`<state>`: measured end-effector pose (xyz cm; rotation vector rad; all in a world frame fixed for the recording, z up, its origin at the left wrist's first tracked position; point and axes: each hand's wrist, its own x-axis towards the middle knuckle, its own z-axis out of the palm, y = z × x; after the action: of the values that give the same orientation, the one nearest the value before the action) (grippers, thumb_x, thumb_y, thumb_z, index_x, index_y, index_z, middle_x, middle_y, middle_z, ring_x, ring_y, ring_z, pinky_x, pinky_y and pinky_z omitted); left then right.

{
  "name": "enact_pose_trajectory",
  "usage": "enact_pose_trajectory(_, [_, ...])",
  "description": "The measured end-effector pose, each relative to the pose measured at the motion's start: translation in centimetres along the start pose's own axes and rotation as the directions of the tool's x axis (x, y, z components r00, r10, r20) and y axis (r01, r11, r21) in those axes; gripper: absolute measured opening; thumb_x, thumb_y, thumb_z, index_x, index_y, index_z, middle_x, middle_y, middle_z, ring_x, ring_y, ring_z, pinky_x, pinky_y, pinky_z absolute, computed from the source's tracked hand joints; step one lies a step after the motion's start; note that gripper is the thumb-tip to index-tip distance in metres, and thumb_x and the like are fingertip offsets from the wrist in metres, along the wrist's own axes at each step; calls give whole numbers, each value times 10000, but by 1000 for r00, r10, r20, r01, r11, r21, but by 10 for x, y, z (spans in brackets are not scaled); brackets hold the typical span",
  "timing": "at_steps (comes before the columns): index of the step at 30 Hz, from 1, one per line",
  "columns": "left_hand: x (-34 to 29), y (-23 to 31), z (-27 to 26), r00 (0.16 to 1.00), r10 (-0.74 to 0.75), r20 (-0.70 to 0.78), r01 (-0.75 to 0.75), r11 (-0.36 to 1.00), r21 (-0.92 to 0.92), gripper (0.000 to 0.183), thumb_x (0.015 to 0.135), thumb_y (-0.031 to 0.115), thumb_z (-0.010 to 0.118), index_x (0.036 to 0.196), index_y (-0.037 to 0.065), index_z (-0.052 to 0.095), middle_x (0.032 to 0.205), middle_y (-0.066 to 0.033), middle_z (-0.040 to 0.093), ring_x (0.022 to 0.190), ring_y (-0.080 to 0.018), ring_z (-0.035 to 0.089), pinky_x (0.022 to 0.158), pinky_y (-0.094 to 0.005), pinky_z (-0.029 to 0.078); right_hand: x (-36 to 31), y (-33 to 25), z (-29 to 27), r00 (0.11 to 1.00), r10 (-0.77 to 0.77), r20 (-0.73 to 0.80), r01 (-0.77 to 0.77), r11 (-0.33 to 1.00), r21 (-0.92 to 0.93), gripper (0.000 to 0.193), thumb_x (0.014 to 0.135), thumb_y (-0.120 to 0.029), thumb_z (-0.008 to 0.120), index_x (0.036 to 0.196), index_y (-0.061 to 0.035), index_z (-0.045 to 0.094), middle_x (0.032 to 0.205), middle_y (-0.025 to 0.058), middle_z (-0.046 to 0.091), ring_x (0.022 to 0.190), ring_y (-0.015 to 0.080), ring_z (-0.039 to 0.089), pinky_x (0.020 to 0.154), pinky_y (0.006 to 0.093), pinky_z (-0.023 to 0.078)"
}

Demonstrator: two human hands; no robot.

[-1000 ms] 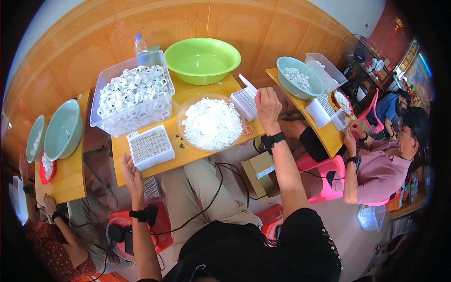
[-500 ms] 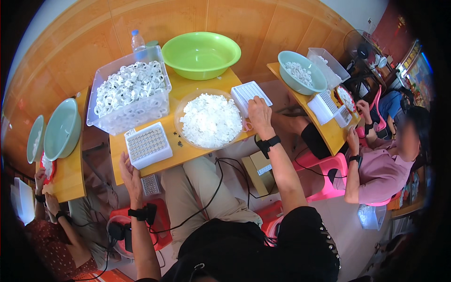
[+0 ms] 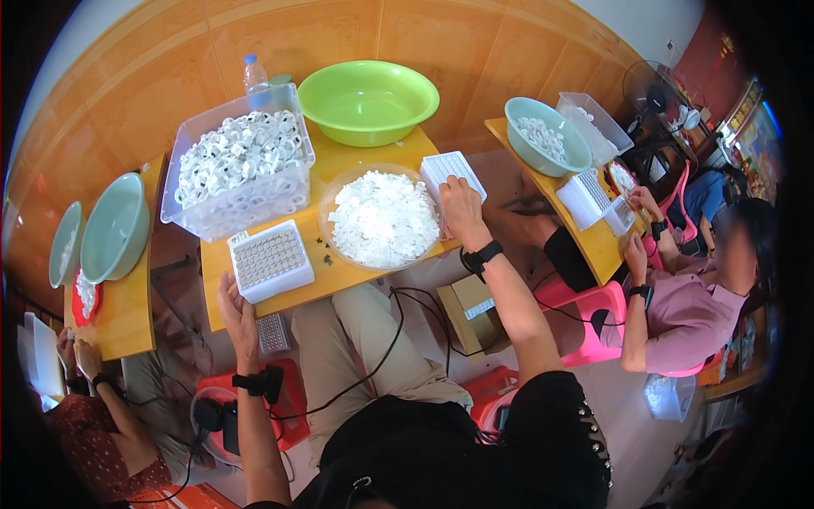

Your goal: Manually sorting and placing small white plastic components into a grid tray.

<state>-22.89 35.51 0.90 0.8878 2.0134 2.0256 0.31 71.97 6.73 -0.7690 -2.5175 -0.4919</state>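
Observation:
My left hand [image 3: 238, 310] rests against the front left side of a white block tray [image 3: 270, 265] that holds rows of small round metallic pieces. Its fingers are stretched upward along the tray's side. At the right end of the table, my right hand [image 3: 462, 209] has its fingers bent down together over the near edge of a second white tray [image 3: 449, 167] with slotted rows. Whatever its fingertips hold, if anything, is hidden. Between the trays stands a round clear bowl [image 3: 326, 222] heaped with small flat white plastic pieces [image 3: 383, 216].
Behind are a clear bin [image 3: 242, 210] of white ring-like parts, a green basin [image 3: 369, 110] and a water bottle [image 3: 254, 78]. Tiny dark bits [image 3: 325, 252] lie near the bowl. A black cable [image 3: 397, 327] crosses my lap. Co-workers sit at tables [image 3: 585, 237] on both sides.
My right hand has shifted slightly left along the right tray. My left hand stays by its tray. The left co-worker's hand has drawn back from the red dish.

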Motion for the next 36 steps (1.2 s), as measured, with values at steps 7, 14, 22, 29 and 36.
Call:
enact_pose_trajectory(7, [1,-1,-2,1000,-13,-5,13,1000,-1,550,834,-88,413,1357,-16,258,1253,-141,400,1129,-215,463,966,-310,371,-6,-3,-7,994,107,33,-110,988,108,97,727,-70,554,783,-19,614,843,105,551,820,274,560,616,360,506])
enact_pose_trajectory(14, [1,1,-2,1000,20,13,-21,999,41,550,825,-96,385,1355,-8,269,1250,-150,399,1139,-232,456,970,-314,360,6,16,-2,962,231,-144,-185,942,279,133,793,-104,547,886,-60,633,893,89,557,887,286,537,706,389,470])
enact_pose_trajectory(22, [-2,0,-4,1000,10,-11,-9,999,34,610,766,-130,333,1359,-2,269,1253,-154,395,1134,-235,460,972,-321,361,24,23,12,970,141,196,-199,927,318,200,799,-136,542,963,-77,639,999,111,575,923,316,559,750,419,463])
enact_pose_trajectory(29, [1,-3,-12,999,16,-42,-14,999,37,591,783,-100,337,1360,11,272,1262,-167,370,1121,-242,460,970,-329,369,-26,-23,-29,830,498,250,-555,692,461,268,854,-207,502,1015,-22,609,687,162,599,734,348,602,706,427,467])
enact_pose_trajectory(36, [1,9,-5,986,-94,-135,78,990,-115,580,781,-86,366,1348,13,291,1259,-173,381,1110,-252,476,955,-331,385,-41,-44,-17,631,545,553,-714,129,688,324,848,-108,524,1142,29,513,574,66,533,406,119,500,315,266,334])
